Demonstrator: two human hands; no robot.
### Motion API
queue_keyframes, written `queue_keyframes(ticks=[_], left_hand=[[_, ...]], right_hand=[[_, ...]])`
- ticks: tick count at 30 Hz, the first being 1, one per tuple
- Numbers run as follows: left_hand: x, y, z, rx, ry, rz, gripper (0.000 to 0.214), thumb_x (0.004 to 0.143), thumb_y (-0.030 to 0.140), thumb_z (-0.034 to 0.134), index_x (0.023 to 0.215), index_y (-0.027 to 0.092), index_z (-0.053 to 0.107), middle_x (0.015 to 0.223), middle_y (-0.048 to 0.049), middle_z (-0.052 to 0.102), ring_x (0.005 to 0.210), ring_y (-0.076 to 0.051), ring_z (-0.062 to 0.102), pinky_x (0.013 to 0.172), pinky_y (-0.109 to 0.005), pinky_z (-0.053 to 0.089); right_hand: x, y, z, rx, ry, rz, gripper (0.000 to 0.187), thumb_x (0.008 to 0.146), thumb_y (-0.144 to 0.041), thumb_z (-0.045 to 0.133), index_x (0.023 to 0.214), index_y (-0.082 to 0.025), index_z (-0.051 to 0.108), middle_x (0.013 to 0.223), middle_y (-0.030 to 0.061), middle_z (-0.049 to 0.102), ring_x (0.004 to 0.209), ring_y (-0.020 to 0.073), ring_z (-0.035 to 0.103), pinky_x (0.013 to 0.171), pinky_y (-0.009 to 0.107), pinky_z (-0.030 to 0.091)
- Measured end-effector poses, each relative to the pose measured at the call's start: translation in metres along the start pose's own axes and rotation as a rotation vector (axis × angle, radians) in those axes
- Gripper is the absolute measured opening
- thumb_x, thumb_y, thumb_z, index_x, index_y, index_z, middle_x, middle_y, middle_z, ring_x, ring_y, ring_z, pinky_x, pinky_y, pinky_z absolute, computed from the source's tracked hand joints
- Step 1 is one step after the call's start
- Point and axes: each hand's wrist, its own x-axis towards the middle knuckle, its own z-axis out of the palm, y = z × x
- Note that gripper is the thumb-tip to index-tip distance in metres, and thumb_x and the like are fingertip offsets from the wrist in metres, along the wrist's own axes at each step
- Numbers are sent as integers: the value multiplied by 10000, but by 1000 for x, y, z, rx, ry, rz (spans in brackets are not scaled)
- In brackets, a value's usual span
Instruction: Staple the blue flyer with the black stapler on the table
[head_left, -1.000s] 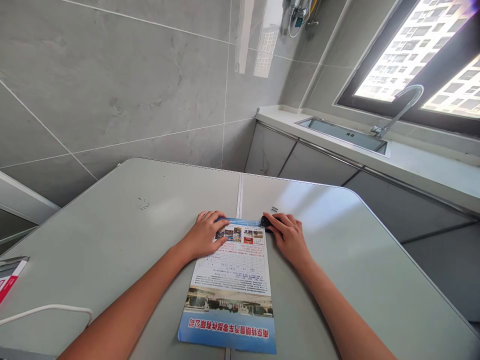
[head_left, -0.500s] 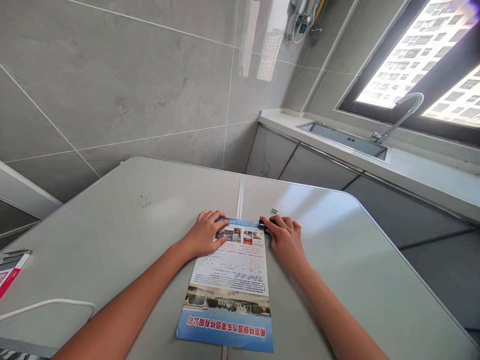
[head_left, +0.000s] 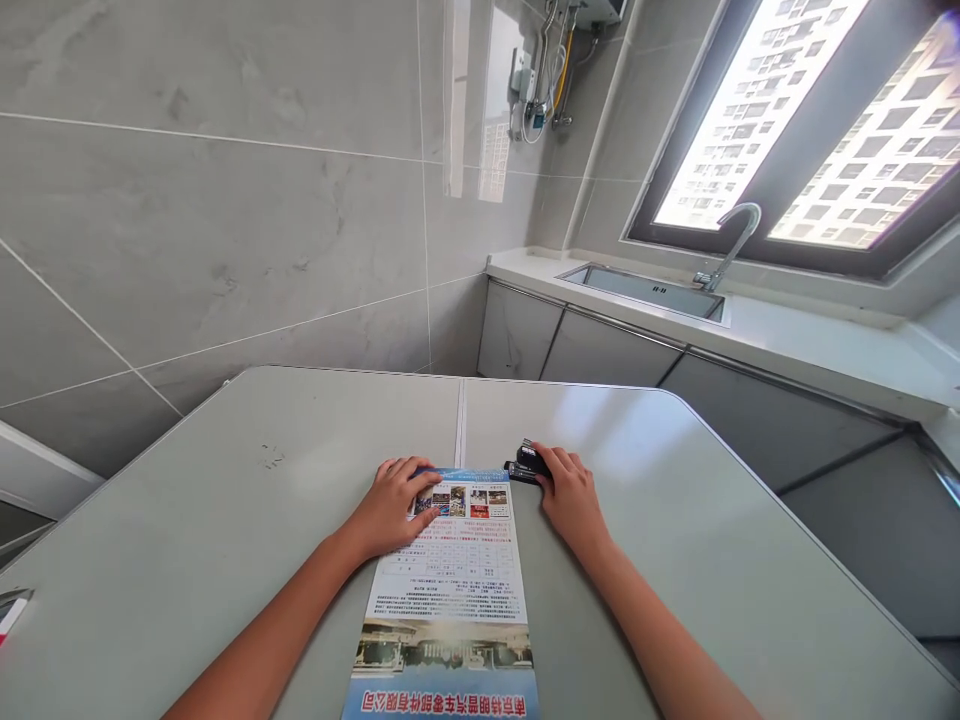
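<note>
Head view, read from left to right. At the far left edge, only a corner of a red-and-white item (head_left: 7, 612) showed, well apart from the work. The grey tabletop (head_left: 187, 520) carried a faint scuff (head_left: 268, 458) beyond the left forearm.

The left hand (head_left: 390, 505) lay open and flat, fingers spread, pressing down the upper left corner of a printed flyer (head_left: 450, 590) and covering part of its blue top band. The flyer lay flat along the tabletop seam (head_left: 459, 420), its far edge away from the person (the near end, with red lettering, ran out of the bottom of the picture).

Just beside the flyer's upper right corner sat a small black tool (head_left: 523, 464), stapler-like in shape, its front end touching or nearly touching the paper edge; which of the two could not be told. The right hand (head_left: 571, 492) was closed over the tool's rear half, fingers curled on top and hiding that end.

Behind the tabletop stood grey cabinet doors (head_left: 600, 350) under a pale counter (head_left: 810, 345), with a sunken sink (head_left: 645, 290) and a curved faucet (head_left: 729, 245) below a bright window (head_left: 787, 120). Pipes (head_left: 544, 85) hung on the tiled wall (head_left: 225, 200).
</note>
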Motion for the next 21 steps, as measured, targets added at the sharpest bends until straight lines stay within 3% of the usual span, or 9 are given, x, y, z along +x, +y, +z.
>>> queue_keyframes(ticks=[6,11,13,15,18,21], left_hand=[[0,-1,1,-10,13,8,367,907,349,661,1269,290,642,1345,-80,597,1223,-289,567,1129,-532,361],[1,-3,2,-9,11,-14,406,887,405,712,1272,295,646,1353,-80,596,1235,-298,561,1115,-534,373],[2,-3,3,-17,2,-22,461,863,444,749,1285,296,638,1358,-80,598,1243,-304,558,1109,-534,382],[3,-4,3,-38,8,-27,456,881,446,735,1299,300,629,1379,-80,594,1262,-303,554,1114,-532,386],[4,-6,5,-86,68,-62,316,984,369,597,1289,291,625,1409,-81,579,1298,-280,543,1116,-510,404],[5,-10,7,-123,154,-140,260,1029,296,490,1251,270,622,1367,-80,586,1295,-260,545,1105,-488,427]], right_hand=[[-1,10,-6,-10,112,124,392,902,-123,486,1252,-263,593,1075,101,668,959,305,580,803,444,469],[-5,-22,-18,131,264,114,352,980,-198,452,1322,-241,525,1174,134,641,1093,326,569,917,491,484],[-11,-43,-20,245,175,26,338,996,-216,466,1327,-262,522,1185,129,641,1098,307,586,924,459,497],[-19,-64,-18,300,1,-72,320,990,-196,484,1295,-272,543,1168,115,656,1070,288,601,905,424,504],[-31,-89,-11,327,-221,-208,336,953,-161,542,1274,-260,557,1135,91,676,1038,266,604,904,399,506],[-34,-100,-7,319,-319,-275,341,928,-155,582,1254,-254,574,1115,83,681,1030,262,599,908,397,500]])
